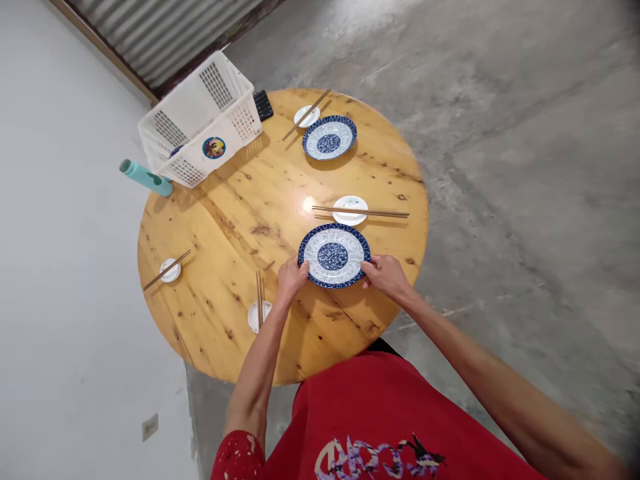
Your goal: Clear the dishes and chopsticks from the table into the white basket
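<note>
A round plate [333, 256] with a dark blue rim and a blue patterned centre is held level between both hands, over the right front part of the table. My left hand [292, 277] grips its left edge, thumb on top of the rim. On the opposite edge, my right hand [386, 275] pinches the rim the same way. Just beyond the plate, a pair of chopsticks [380, 213] lies across a small white dish [350, 219]. Whether the plate touches the wood I cannot tell.
The round wooden table [220, 253] also bears a second blue-rimmed plate [329, 141], a white plastic basket [200, 133], a turquoise cylinder [145, 177] and a black tray-like object [263, 105]. More chopsticks rest on small dishes at the far side, left and front. A wall stands left.
</note>
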Tool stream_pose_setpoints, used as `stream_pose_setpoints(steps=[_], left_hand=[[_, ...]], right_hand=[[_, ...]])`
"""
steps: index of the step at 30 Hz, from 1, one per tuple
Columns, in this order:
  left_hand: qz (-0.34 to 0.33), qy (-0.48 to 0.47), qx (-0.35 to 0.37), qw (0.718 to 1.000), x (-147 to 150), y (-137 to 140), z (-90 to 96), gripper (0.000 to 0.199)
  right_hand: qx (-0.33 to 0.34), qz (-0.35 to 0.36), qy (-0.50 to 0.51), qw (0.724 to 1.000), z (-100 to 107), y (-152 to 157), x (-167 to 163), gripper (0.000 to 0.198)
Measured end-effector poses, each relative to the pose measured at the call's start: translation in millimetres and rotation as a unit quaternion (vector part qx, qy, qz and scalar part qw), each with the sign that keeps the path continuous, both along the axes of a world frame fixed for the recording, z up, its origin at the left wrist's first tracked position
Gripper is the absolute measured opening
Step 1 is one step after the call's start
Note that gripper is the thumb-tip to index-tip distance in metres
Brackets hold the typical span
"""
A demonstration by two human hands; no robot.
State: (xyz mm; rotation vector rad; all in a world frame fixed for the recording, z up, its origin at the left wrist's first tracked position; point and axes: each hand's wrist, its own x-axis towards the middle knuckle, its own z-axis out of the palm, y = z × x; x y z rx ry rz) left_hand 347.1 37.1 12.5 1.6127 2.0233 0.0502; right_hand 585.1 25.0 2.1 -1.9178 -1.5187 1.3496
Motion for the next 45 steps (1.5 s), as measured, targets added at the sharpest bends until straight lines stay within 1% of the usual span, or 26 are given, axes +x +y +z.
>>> stream_pose_setpoints(steps=[3, 5, 10, 14, 16, 18, 19, 21, 23, 24, 26, 28, 30, 32, 35, 38, 41, 43, 45], left_hand=[[-0.028, 0.036, -0.018, 0.999, 1, 5, 2.4, 0.030], [-0.044, 0.062, -0.025, 0.997, 2, 8, 2.1, 0.033], [-0.070, 0.112, -0.030, 0.991, -1, 11, -2.2, 0.041], [-0.075, 0.109, -0.020, 0.991, -6, 9, -4.8, 0.046], [-0.054, 0.101, -0.016, 0.993, -7, 7, -6.9, 0.053], [-0.023, 0.063, -0.013, 0.998, -6, 7, -10.9, 0.056], [-0.012, 0.030, -0.011, 0.999, -6, 7, -13.5, 0.054], [0.000, -0.044, -0.008, 0.999, -4, 9, -18.8, 0.044], [0.011, -0.094, -0.006, 0.995, -2, 11, -22.4, 0.033], [0.021, -0.107, -0.005, 0.994, -2, 11, -23.2, 0.030], [0.041, -0.123, -0.003, 0.992, -1, 7, -22.2, 0.027], [0.055, -0.134, 0.008, 0.989, -1, 0, -18.9, 0.023], [0.062, -0.138, 0.017, 0.988, 1, -11, -14.1, 0.020], [0.062, -0.137, 0.021, 0.988, 6, -21, -8.4, 0.017], [0.063, -0.143, 0.034, 0.987, 23, -30, 1.4, 0.016], [0.062, -0.162, 0.068, 0.983, 54, -29, 12.3, 0.013], [0.058, -0.169, 0.089, 0.980, 101, -19, 23.6, 0.011], [0.057, -0.179, 0.094, 0.978, 140, -8, 30.8, 0.011], [0.057, -0.200, 0.100, 0.973, 182, 5, 37.1, 0.011]], right_hand=[[0.015, 0.035, -0.037, 0.999, -9, 4, 4, 0.026], [0.027, 0.066, -0.083, 0.994, -14, 6, 6, 0.027], [0.034, 0.133, -0.215, 0.967, -25, 9, 9, 0.033], [0.047, 0.149, -0.250, 0.956, -33, 5, 8, 0.038], [0.051, 0.127, -0.252, 0.958, -37, 2, 7, 0.040], [0.054, 0.082, -0.225, 0.969, -42, 0, 3, 0.039], [0.057, 0.055, -0.188, 0.979, -44, 0, 1, 0.039], [0.062, 0.005, -0.071, 0.996, -47, 1, -4, 0.041], [0.063, -0.036, 0.034, 0.997, -48, 2, -9, 0.047], [0.064, -0.054, 0.063, 0.995, -48, 2, -11, 0.049], [0.063, -0.077, 0.081, 0.992, -45, 1, -13, 0.050], [0.041, -0.083, 0.089, 0.992, -40, -4, -12, 0.049], [0.019, -0.076, 0.091, 0.993, -32, -10, -7, 0.048], [0.022, -0.062, 0.075, 0.995, -21, -16, 2, 0.047], [0.042, -0.040, 0.042, 0.997, -2, -20, 21, 0.047], [0.054, -0.042, 0.040, 0.997, 18, -16, 52, 0.046], [0.040, -0.058, 0.052, 0.996, 34, -4, 97, 0.046], [0.034, -0.063, 0.055, 0.996, 43, 8, 136, 0.046], [0.045, -0.066, 0.050, 0.996, 52, 21, 179, 0.045]])
